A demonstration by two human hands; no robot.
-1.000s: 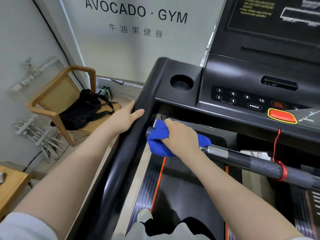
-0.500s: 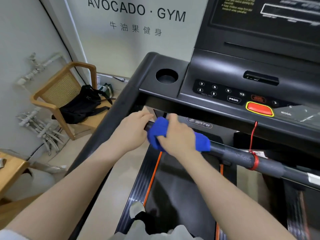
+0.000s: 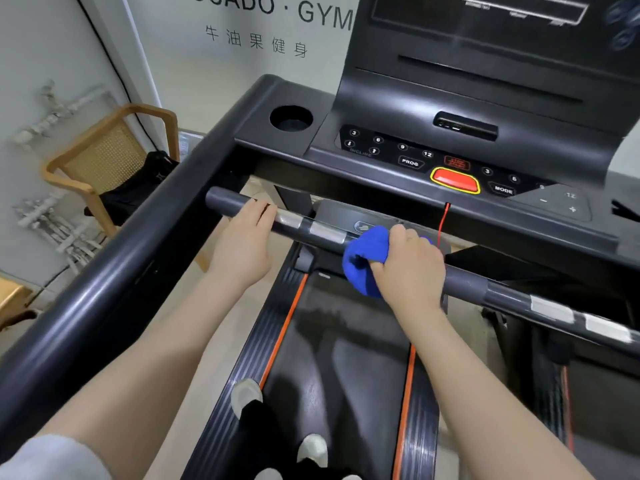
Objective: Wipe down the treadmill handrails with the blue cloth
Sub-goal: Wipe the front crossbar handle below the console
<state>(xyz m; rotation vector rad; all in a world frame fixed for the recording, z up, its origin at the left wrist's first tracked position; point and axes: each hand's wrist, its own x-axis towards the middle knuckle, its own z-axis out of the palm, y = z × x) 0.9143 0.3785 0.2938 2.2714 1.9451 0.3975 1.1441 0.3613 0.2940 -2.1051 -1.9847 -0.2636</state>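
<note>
Head view: blue cloth [image 3: 365, 259] is gripped by right hand [image 3: 408, 268], fingers curled, wrapped on front crossbar handrail [image 3: 467, 284] mid-length. Left hand [image 3: 242, 239] is rested on bar's left end, fingers over it.

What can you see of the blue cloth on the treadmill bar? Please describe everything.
The bright blue cloth looks soft, like towel fabric, and is bunched up, not spread flat. It is wrapped over the dark grey horizontal front handrail bar, near its middle, just right of a silver sensor patch. The right hand grips it around the bar and hides part of it.
</note>
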